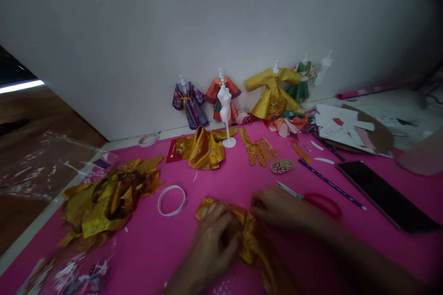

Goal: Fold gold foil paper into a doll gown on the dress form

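A gold brocade fabric piece (247,237) lies on the pink mat between my hands, trailing toward the front edge of the view. My left hand (216,242) presses onto its left part, thumb and fingers curled in on the cloth. At the fabric's right edge, my right hand (273,203) has its fingers closed together on the cloth; the fingertips are partly hidden and blurred. Just behind my right wrist lie scissors with red handles (323,205). A roll of clear tape (172,200) rests left of my left hand.
Gold scraps (114,198) pile up at left beside a plastic bag (83,272). Behind stand a bare white mannequin (225,106) and several dressed ones, near more gold cloth (202,150). A phone (386,193), a pencil (332,184) and paper patterns (342,126) lie at right.
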`<state>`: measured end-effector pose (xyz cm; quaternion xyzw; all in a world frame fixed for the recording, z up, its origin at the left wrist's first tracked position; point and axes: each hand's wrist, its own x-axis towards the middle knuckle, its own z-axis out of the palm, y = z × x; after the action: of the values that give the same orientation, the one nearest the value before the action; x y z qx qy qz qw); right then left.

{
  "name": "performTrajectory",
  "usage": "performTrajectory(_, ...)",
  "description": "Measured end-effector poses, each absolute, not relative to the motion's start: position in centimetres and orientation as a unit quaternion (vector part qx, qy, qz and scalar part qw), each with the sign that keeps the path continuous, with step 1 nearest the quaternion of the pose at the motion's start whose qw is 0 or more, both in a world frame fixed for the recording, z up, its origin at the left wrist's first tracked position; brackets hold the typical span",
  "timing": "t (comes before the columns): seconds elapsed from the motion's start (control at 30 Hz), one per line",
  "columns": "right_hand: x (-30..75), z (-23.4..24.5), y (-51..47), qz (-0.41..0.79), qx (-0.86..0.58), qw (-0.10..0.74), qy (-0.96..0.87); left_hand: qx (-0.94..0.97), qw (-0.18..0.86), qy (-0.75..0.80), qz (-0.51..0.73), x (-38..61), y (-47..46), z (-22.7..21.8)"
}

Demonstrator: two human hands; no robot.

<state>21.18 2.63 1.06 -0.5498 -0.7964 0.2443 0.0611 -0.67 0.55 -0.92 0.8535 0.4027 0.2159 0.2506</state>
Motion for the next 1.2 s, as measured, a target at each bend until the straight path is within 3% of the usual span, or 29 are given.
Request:
performTrajectory(0.17,21.0,1.6,2.3,0.221,-0.561,0.048,-0.796,0.843,0.166,0.451,0.241,-1.1,1.4,-1.4)
performTrajectory(0.47,21.8,2.2,-1.3,0.209,-0.602,0.009,-0.771,0.833,0.101,0.487,0.242,-1.4,1.3,-0.2)
performTrajectory(0.87,23.1,-0.3,-6.8,0.349,-0.653,0.030,-0.671,0.862,0.142,0.456,0.169,-1.6,0.0,2.5)
performTrajectory(1.03,22.6,-1.2,-7.7,0.392,-0.648,0.074,-0.649,0.878,0.210,0.390,0.182,-2.9,-2.2,0.7)
performTrajectory(1.2,22.4,-1.1,-7.6,0.430,-0.635,0.103,-0.633,0.891,0.130,0.413,0.141,-4.6,-4.6,-2.8)
